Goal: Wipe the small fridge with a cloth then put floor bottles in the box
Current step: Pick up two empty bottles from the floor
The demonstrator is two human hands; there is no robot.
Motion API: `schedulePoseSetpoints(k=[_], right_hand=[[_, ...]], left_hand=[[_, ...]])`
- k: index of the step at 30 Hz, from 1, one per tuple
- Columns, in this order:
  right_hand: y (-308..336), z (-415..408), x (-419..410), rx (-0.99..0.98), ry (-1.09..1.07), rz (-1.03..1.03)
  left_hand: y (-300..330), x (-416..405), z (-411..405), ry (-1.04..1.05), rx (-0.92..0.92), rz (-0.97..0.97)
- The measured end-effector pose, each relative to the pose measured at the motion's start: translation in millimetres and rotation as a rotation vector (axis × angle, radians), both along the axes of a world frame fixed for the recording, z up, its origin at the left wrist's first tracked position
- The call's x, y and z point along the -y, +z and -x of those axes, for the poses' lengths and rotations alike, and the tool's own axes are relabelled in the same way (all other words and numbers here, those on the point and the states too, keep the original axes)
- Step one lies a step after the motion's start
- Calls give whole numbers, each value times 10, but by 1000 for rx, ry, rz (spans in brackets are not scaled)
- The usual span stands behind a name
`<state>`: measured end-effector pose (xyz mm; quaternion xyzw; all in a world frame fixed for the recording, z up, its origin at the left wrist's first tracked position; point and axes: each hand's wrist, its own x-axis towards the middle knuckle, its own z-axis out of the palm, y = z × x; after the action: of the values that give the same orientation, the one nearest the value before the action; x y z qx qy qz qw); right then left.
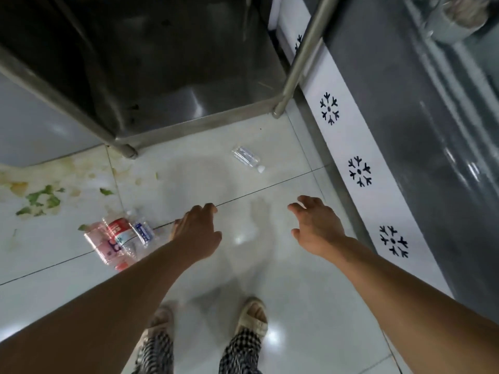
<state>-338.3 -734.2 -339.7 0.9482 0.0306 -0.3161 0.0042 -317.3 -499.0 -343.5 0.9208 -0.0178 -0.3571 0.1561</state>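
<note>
A clear plastic bottle with a white cap lies on the white tiled floor near the steel table's right leg. A cluster of crushed plastic bottles, with red and blue labels, lies on the floor at the left. My left hand hangs just right of that cluster with loosely curled fingers, holding nothing. My right hand is stretched out over the floor with its fingers spread, empty. The white freezer with black snowflake marks runs along the right. No cloth or box is in view.
A steel table's lower shelf and legs stand ahead. Green vegetable scraps and yellowish stains lie on the floor at the left. My feet in sandals stand at the bottom middle.
</note>
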Motion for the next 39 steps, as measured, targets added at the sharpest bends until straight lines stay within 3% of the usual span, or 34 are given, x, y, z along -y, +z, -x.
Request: schedulePoseSetpoints(k=[11,21,30,39], right_hand=[[-716,-803,68,-37,-47,-30],[-2188,-1696,-133,-27,-49,-74],[-3693,-2164,-109,184,58,-20],[-4313,-2425,-97,227,-8,43]], left_hand=[[-617,20,-637,132,-25,-53],[-1908,-90,-1120,210,-84,-35],[-3346,10,-1212,304,-19,-78],[-3882,17,-1150,403,-4,-50]])
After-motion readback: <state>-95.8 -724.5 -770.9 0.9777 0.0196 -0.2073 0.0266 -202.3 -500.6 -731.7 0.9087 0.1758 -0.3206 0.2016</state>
